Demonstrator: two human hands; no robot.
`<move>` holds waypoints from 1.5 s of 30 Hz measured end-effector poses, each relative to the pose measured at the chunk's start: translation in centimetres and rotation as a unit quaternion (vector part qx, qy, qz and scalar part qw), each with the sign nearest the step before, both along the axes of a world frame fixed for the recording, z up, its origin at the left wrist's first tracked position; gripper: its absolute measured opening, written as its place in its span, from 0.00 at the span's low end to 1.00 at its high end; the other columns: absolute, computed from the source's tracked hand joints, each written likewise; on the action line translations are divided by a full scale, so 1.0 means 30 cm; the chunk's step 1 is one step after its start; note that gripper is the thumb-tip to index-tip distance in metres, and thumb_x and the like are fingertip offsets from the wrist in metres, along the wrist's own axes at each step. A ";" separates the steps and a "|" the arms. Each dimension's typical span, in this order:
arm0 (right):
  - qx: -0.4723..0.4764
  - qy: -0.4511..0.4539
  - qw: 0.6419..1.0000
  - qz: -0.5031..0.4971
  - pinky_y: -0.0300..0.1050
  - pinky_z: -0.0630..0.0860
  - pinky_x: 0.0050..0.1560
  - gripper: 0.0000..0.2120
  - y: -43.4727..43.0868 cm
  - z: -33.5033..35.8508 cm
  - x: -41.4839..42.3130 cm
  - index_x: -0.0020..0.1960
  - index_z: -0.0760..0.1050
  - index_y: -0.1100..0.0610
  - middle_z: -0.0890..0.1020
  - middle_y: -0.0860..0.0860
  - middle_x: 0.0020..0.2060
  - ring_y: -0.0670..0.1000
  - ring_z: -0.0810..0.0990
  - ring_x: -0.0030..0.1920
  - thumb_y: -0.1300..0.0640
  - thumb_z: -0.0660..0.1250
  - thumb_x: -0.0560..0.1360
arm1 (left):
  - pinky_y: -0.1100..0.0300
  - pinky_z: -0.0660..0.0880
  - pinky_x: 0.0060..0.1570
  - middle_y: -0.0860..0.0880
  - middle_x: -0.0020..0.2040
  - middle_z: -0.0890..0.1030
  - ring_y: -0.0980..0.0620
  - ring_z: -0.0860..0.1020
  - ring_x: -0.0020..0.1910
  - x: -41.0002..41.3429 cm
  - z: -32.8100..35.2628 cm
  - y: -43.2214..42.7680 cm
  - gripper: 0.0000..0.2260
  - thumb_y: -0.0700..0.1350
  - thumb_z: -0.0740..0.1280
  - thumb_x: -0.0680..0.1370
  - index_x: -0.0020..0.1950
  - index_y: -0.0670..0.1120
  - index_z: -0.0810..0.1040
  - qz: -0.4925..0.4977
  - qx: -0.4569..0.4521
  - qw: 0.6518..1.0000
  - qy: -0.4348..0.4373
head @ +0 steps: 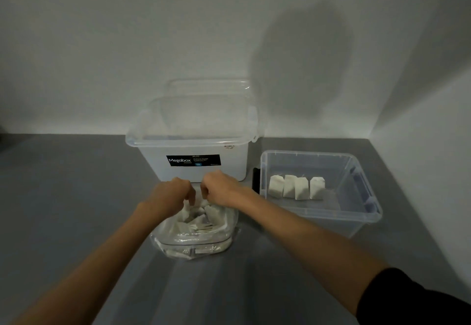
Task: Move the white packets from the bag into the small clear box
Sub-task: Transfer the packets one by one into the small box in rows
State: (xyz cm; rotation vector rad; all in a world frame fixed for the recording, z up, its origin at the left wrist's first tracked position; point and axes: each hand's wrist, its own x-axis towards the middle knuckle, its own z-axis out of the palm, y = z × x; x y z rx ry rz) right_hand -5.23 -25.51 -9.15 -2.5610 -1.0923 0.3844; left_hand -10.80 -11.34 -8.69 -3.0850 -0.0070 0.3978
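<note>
Both hands are down at the mouth of the crumpled clear plastic bag (193, 233), which sits on the grey bench (76, 197) just in front of the large lidded translucent storage tub (193, 146). The left hand (173, 192) and the right hand (219, 187) are curled with the fingers pinched together at the bag's far rim. Whether each pinches the bag's film or one of the packets I cannot tell, since the fingertips are hidden behind the knuckles.

A loose heap of small white paper packets (201, 219) still lies inside the bag. Four more white packets (297, 187) stand in a neat row, touching side by side, in the small clear plastic box (367, 212) to the right of the bag.

The packets look very light, soft and easily creased, likely with thin paper that could tear if tugged. The best hold is probably a gentle pinch at a top edge or corner, one at a time. The bag is limp and slippery, so it will probably need steadying while a packet is drawn out.
</note>
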 end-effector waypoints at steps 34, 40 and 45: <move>0.092 0.100 0.991 -0.013 0.49 0.79 0.51 0.07 -0.024 -0.072 -0.070 0.48 0.82 0.60 0.84 0.55 0.44 0.53 0.81 0.46 0.59 0.68 0.73 | 0.64 0.75 0.44 0.55 0.34 0.82 0.56 0.80 0.36 0.029 0.081 0.140 0.10 0.40 0.72 0.73 0.36 0.54 0.79 0.055 -0.252 0.966 -0.026; 0.253 0.168 0.945 -0.123 0.38 0.76 0.42 0.16 -0.034 0.005 -0.052 0.60 0.76 0.54 0.81 0.49 0.43 0.47 0.80 0.38 0.53 0.70 0.73 | 0.64 0.76 0.45 0.48 0.41 0.84 0.52 0.82 0.40 0.007 0.138 0.104 0.02 0.42 0.70 0.75 0.44 0.47 0.83 0.055 -0.350 0.935 -0.034; 0.322 0.209 0.908 -0.169 0.35 0.74 0.32 0.03 -0.045 0.039 -0.031 0.47 0.81 0.58 0.82 0.51 0.32 0.48 0.80 0.31 0.60 0.70 0.74 | 0.69 0.74 0.38 0.49 0.42 0.83 0.56 0.81 0.38 -0.014 0.166 0.068 0.04 0.44 0.69 0.76 0.47 0.45 0.82 0.077 -0.441 0.893 -0.050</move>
